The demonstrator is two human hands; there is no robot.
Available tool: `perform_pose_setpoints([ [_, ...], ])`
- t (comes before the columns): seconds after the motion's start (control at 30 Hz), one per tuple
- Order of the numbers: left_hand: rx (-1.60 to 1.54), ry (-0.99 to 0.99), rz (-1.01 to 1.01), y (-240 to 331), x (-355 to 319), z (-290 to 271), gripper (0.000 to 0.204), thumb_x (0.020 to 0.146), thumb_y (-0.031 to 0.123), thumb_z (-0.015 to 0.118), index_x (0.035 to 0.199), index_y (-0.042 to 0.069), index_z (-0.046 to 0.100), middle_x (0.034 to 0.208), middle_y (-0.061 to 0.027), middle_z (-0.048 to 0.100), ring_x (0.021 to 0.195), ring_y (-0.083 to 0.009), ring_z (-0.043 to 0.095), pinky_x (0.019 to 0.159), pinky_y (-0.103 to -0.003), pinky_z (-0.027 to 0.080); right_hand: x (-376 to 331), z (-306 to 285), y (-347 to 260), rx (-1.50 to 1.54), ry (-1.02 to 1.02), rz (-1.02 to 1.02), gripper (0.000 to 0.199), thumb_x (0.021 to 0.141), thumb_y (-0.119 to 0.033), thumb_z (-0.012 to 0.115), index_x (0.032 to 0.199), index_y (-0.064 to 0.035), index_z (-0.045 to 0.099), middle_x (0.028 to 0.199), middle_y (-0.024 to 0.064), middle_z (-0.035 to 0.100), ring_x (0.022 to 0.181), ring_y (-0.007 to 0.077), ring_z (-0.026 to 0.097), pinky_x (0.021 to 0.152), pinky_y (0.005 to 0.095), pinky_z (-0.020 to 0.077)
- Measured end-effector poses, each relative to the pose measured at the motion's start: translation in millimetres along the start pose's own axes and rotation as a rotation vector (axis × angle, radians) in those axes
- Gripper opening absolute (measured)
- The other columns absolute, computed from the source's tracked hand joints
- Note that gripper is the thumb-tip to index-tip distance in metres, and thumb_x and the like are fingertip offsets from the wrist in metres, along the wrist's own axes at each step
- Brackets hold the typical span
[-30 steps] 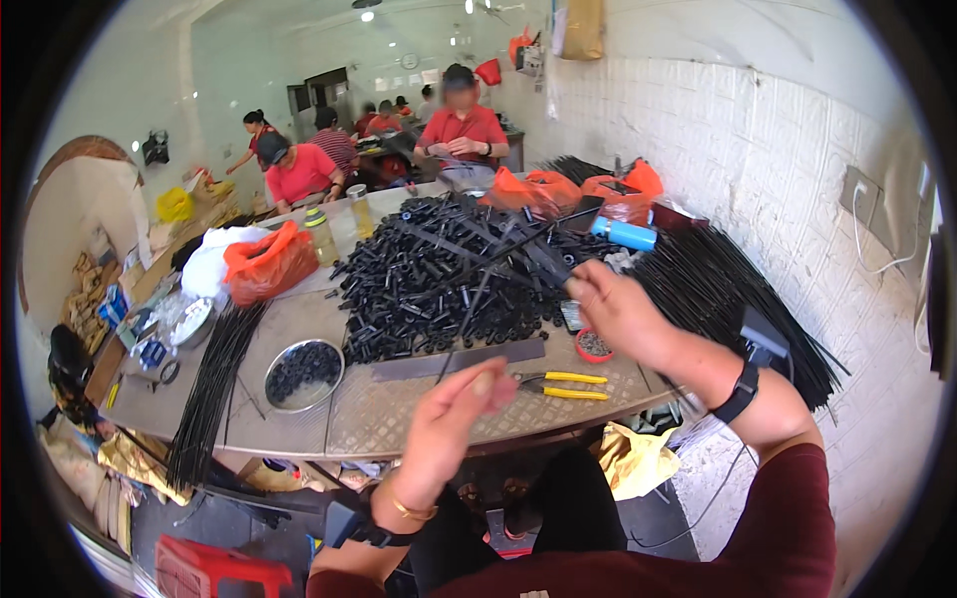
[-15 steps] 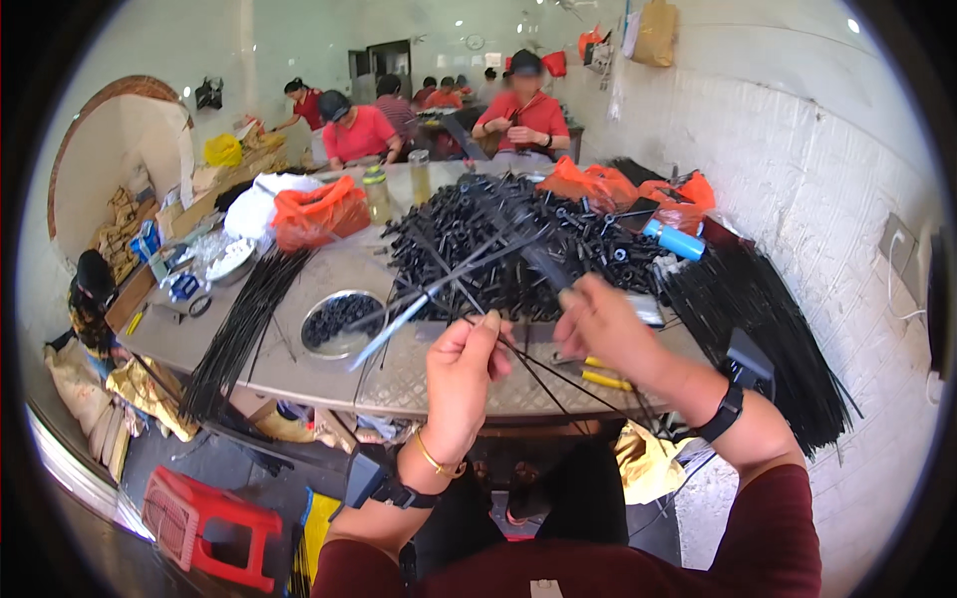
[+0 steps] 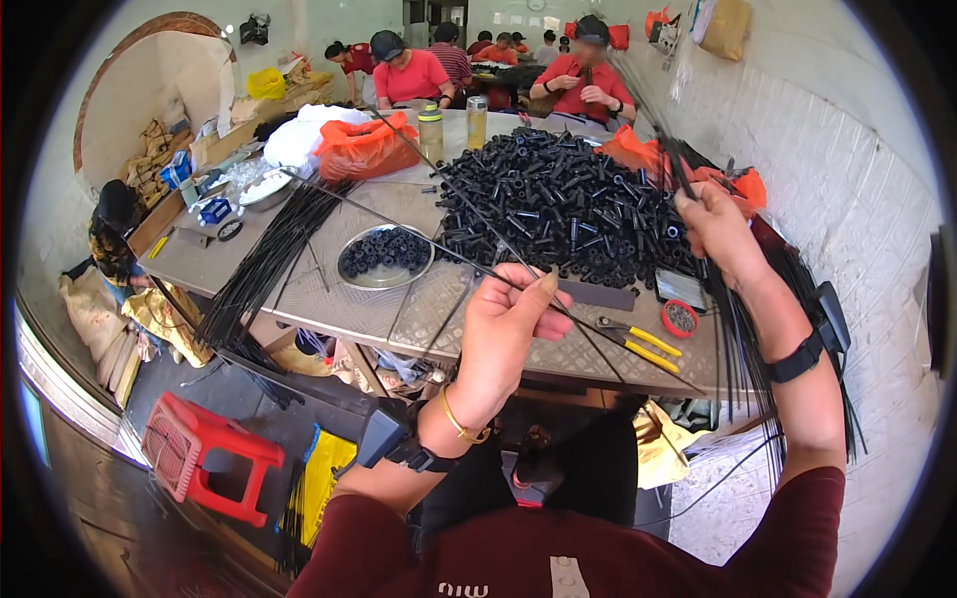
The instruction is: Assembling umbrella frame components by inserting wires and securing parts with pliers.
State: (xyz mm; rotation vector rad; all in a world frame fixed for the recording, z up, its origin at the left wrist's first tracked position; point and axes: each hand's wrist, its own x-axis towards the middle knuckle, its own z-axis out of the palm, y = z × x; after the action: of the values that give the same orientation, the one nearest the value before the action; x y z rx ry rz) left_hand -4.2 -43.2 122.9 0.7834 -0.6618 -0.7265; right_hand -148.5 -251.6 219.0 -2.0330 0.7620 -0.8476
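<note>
Several thin black rods point(image 3: 439, 245) are pinched between the thumb and fingers of my left hand point(image 3: 503, 329), crossing each other over the table's front edge. My right hand point(image 3: 726, 229) is closed round a bundle of similar black rods point(image 3: 670, 149), held up at the right; its upper ends are motion-smeared. Beyond my hands lies a large heap of black tubular parts point(image 3: 558, 199). To the left, a round metal dish point(image 3: 357, 287) holds small black rings. Yellow-handled pliers point(image 3: 653, 349) and a red dish point(image 3: 666, 317) of tiny metal pieces lie between my hands.
More black rods point(image 3: 269, 259) lie across the table's left part. Behind them stand an orange bag point(image 3: 367, 149), a green-lidded bottle point(image 3: 430, 135) and a clear jar point(image 3: 477, 124). A red stool point(image 3: 209, 453) is on the floor at left. People in red point(image 3: 414, 78) sit across the table.
My right hand has moved right, away from my left hand, with black rods in it. The left hand keeps its pinch on rods. My view has shifted, uncovering the pliers and red dish.
</note>
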Motion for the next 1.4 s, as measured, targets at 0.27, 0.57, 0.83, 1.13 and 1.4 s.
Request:
perform_pose_setpoints([
  [0.27,-0.079,0.033,0.092,-1.8,17.6,17.5,0.012,0.089,0.013,0.058,0.089,0.005,0.049,0.081,-0.0089,0.064,0.06,-0.0135,0.063,0.055,-0.022,0.051,-65.6,61.6,-26.8,0.158,-0.443,0.038,0.013,0.094,-0.019,0.046,0.098,-0.0067,0.046,0.084,0.004,0.058,0.064,0.008,0.054,0.059,0.022,0.0452],
  [0.57,0.31,0.096,0.731,42.8,-52.2,-10.8,0.023,0.09,0.018,0.055,0.103,-0.001,0.051,0.082,-0.0101,0.061,0.065,-0.0122,0.055,0.057,-0.022,0.044,-71.9,69.1,-25.8,0.045,-0.502,-0.013,0.018,0.093,-0.022,0.05,0.093,-0.0044,0.05,0.062,-0.0007,0.05,0.055,0.0065,0.044,0.051,0.0238,0.036],
  [0.83,0.13,-0.187,0.357,27.8,-14.6,-31.2,0.099,0.072,0.002,0.07,0.145,0.008,0.003,0.135,-0.0193,0.039,0.118,-0.021,0.045,0.09,-0.03,0.043,-113.1,64.4,-41.2,0.137,-0.636,-0.139,0.016,0.092,-0.017,0.051,0.101,-0.0039,0.051,0.064,-0.0013,0.05,0.059,0.0053,0.044,0.054,0.0234,0.036],
  [1.13,0.63,-0.397,-0.022,-37.0,-34.7,-19.6,0.035,0.075,-0.005,0.059,0.109,0.001,0.056,0.081,-0.0024,0.061,0.074,-0.0101,0.058,0.068,-0.025,0.046,-158.4,31.8,29.6,0.15,-0.769,0.272,0.039,0.089,-0.012,0.055,0.124,-0.0054,0.039,0.073,0.0011,0.053,0.058,0.0064,0.049,0.051,0.0218,0.0406],
  [1.4,0.653,-0.242,-0.314,-162.6,-69.5,-34.7,0.021,0.082,0.014,0.066,0.099,0.003,0.063,0.081,-0.0039,0.065,0.062,-0.0079,0.056,0.052,-0.024,0.046,-210.5,55.4,134.6,0.469,-0.952,0.909,0.04,0.091,-0.027,0.053,0.121,-0.0041,0.039,0.081,0.0082,0.059,0.066,0.016,0.063,0.059,0.028,0.0538],
])
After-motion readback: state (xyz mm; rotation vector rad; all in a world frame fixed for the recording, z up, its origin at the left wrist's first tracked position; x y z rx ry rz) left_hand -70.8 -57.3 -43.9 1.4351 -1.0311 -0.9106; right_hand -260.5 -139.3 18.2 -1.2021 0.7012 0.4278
